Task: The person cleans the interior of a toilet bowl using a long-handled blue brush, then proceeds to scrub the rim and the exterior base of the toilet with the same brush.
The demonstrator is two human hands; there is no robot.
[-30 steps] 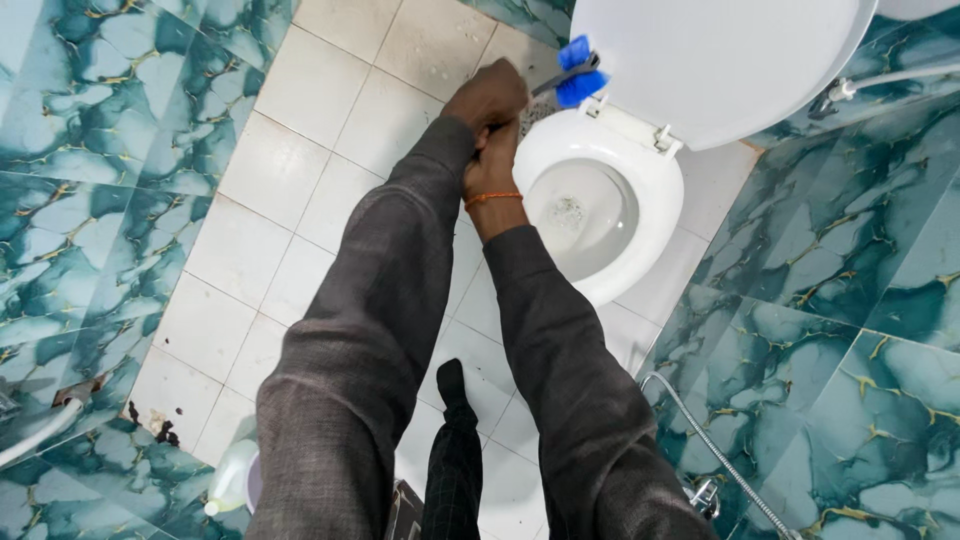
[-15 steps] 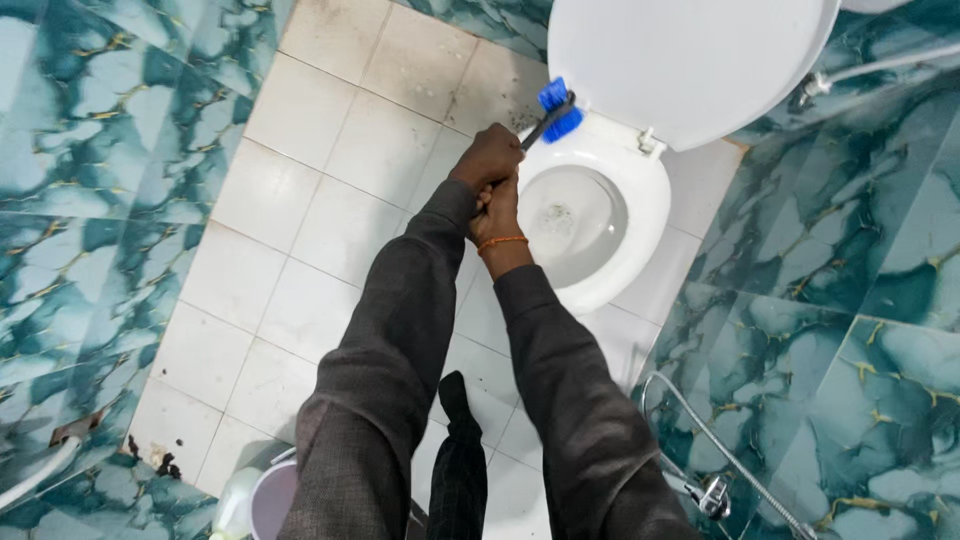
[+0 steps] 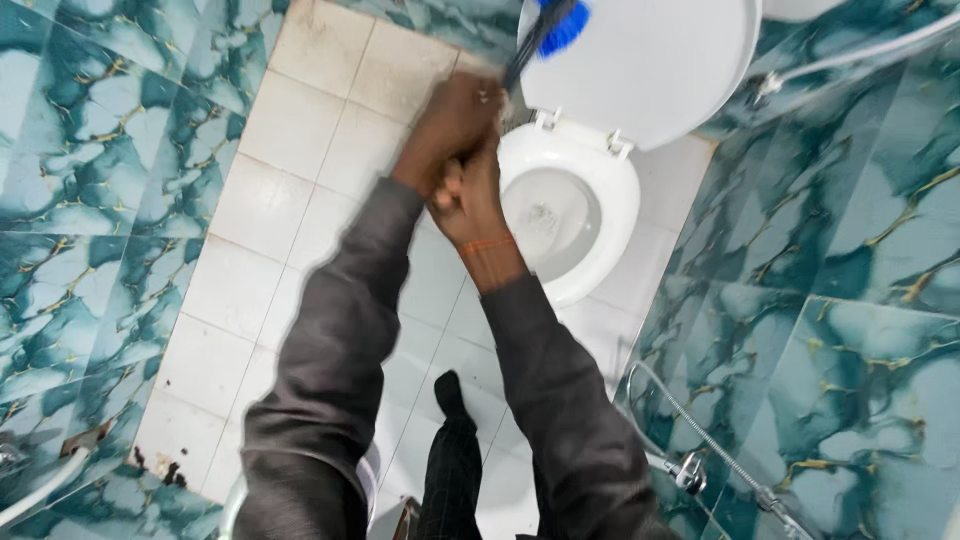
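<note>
Over the white toilet bowl, both hands clench one dark brush handle: the left hand higher up, the right hand just beneath it. Its blue brush head rests against the raised lid, well above the water, so scrubbing seems underway up there, while the bowl's inside, showing faint marks, looks yet to be finished

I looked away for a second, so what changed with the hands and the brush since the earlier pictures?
The blue brush head has risen from beside the bowl rim up against the raised lid. Both hands, left hand and right hand, went up with it and remain clasped on the handle. The toilet bowl is unchanged.
</note>
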